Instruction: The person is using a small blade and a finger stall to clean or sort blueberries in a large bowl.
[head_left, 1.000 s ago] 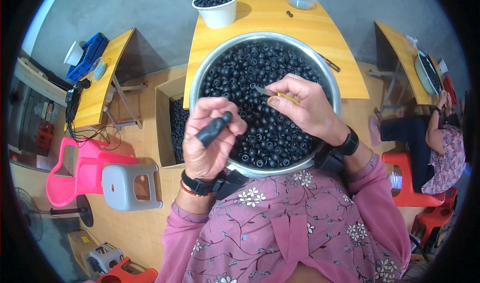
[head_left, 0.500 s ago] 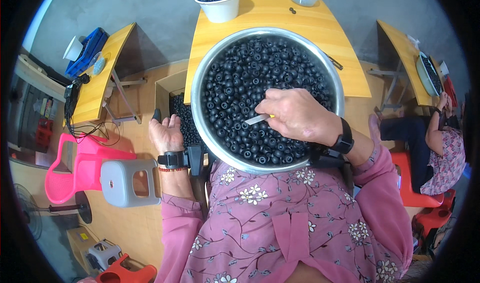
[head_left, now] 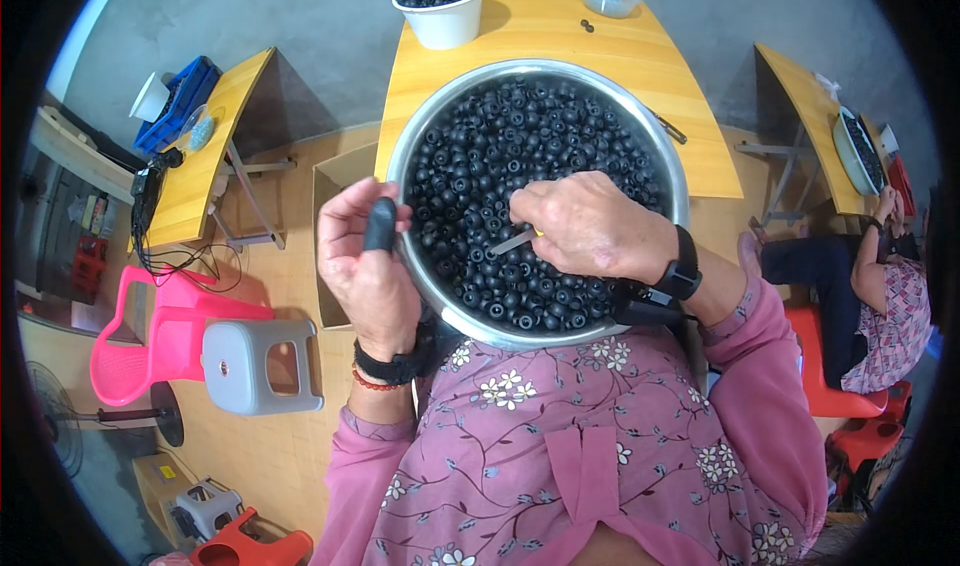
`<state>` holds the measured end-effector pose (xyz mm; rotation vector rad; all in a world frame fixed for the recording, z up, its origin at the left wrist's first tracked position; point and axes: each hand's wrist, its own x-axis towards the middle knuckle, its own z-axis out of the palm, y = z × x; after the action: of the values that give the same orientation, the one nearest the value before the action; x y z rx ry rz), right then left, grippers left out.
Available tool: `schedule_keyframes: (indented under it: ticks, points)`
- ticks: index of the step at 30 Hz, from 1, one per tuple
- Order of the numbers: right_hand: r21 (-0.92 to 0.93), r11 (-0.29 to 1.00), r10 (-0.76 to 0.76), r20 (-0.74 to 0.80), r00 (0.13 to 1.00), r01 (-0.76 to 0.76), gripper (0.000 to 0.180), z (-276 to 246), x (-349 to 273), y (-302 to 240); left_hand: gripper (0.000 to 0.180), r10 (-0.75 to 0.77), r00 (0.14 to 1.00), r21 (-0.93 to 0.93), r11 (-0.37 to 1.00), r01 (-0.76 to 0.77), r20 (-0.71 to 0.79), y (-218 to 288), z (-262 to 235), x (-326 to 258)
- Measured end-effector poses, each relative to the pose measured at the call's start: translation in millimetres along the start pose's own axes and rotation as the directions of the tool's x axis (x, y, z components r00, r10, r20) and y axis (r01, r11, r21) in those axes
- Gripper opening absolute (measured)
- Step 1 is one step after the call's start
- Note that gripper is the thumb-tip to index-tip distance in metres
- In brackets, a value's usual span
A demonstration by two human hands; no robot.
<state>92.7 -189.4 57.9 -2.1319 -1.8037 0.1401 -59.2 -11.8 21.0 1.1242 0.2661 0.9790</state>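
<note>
gripping a thin metal tool [head_left: 515,241], our right hand [head_left: 590,228] is curled shut over the small black round pieces [head_left: 520,136] filling the big steel bowl [head_left: 405,156] on our lap, while our left hand [head_left: 365,261] pinches one black piece [head_left: 379,224] between thumb and fingers just beside the bowl's left rim. beyond the bowl stands the yellow table [head_left: 540,41] with a white tub [head_left: 440,11] of more black pieces at its far edge, and off to the left sit a grey stool [head_left: 262,366] and a pink chair [head_left: 150,341].
</note>
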Motion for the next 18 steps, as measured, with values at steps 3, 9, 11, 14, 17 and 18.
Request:
schedule_keyframes:
  ticks: [3,9,11,14,17,18]
  points:
    - [-0.004,1.0,0.005,-0.05,0.999,-0.006,0.01,0.7,-0.8,1.0,0.021,-0.045,0.994,0.099,0.994,0.035,0.102,1.8,9.3,-8.2]
    - [-0.034,0.999,-0.034,0.013,0.999,0.034,0.01,-4.3,-2.8,1.9,0.018,-0.115,0.985,0.151,0.984,0.095,0.132,-3.0,12.6,-9.9]
    - [-0.053,0.998,-0.043,0.032,0.999,0.045,0.01,-3.5,-2.8,2.5,0.018,-0.121,0.983,0.167,0.981,0.098,0.134,-3.3,11.8,-9.7]
    - [-0.045,0.999,-0.02,0.055,0.998,0.022,0.01,-2.8,0.0,3.1,0.02,-0.093,0.971,0.358,0.934,0.008,0.221,-5.9,9.4,-8.6]
    - [0.012,0.999,-0.043,-0.013,0.999,0.044,0.012,0.0,-1.7,6.2,0.021,-0.139,0.96,0.347,0.937,0.047,0.245,-1.0,13.3,-10.6]
    - [0.012,0.999,-0.044,-0.012,0.999,0.044,0.012,0.3,-1.7,6.7,0.021,-0.139,0.96,0.346,0.937,0.047,0.245,-1.8,13.2,-10.6]
